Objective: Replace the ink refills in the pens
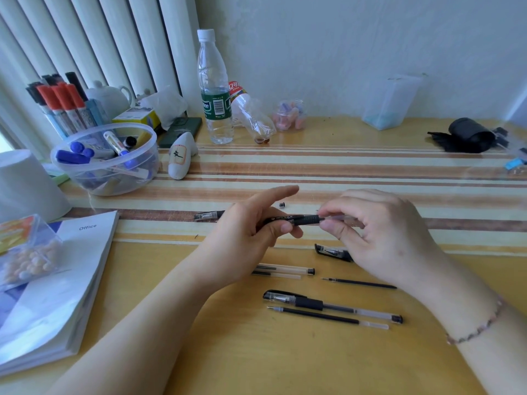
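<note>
Both hands hold one black-grip pen (302,219) level above the table. My left hand (256,223) pinches its black front section, index finger stretched out. My right hand (382,232) grips the clear barrel end, which its fingers mostly hide. Below lie a capped pen (330,305), a loose refill (328,317) beside it, another refill (359,283), a clear barrel (285,270), a pen cap (333,252) and a second cap (208,215) behind my left hand. A tiny black end plug (282,205) rests farther back.
A clear tub of markers (105,158) and a marker holder (61,106) stand at the back left, with a water bottle (215,89) mid-back. A stapled book (57,286) and a box of pins (27,249) sit at the left. A black pouch (467,135) lies far right.
</note>
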Demonstrator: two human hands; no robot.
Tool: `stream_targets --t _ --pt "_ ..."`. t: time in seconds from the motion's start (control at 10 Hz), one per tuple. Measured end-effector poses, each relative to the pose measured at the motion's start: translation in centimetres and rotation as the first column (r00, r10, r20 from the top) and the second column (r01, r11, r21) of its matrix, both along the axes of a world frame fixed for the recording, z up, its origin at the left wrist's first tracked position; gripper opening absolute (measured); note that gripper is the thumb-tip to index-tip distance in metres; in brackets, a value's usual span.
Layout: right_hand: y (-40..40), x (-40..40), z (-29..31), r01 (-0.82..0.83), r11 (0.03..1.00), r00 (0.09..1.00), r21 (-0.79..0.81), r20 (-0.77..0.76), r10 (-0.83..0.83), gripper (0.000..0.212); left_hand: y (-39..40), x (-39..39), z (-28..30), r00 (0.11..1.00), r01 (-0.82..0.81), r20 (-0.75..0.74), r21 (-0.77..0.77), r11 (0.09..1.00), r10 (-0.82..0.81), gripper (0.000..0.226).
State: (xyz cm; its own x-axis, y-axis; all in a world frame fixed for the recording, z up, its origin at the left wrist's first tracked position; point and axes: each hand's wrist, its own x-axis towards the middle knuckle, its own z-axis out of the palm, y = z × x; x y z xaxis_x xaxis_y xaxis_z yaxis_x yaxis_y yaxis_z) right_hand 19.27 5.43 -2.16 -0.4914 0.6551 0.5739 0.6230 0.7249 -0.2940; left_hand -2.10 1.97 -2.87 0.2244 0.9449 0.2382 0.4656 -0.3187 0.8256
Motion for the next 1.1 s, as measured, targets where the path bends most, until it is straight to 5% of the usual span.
stream_targets --t 0.4,0.7,1.0,1.1 --pt "-0.7 -0.7 0.1 0.049 0.998 0.999 -0.036 -0.022 -0.05 0.008 0.0 0.4 -0.7 1.0 -0.012 -0.007 0.147 0.989 0.013 0.041" --pt "3.6 4.4 0.3 0.41 0.873 0.908 -0.265 0.214 -0.361 0.013 1.5 -1.5 -1.2 0.938 -0.254 -0.118 0.405 0.878 0.325 0.039" --pt "3.4 4.5 0.4 0.345 0.861 0.933 -0.374 0.236 -0.271 0.017 1.9 -2.2 -1.3 0.935 -0.293 -0.042 0.474 0.831 0.353 0.025" --pt "2.9 4.0 0.7 0.33 0.872 0.944 -0.362 0.106 -0.313 0.01 1.7 -2.1 -1.2 0.922 -0.337 0.003 0.5 0.798 0.387 0.022"
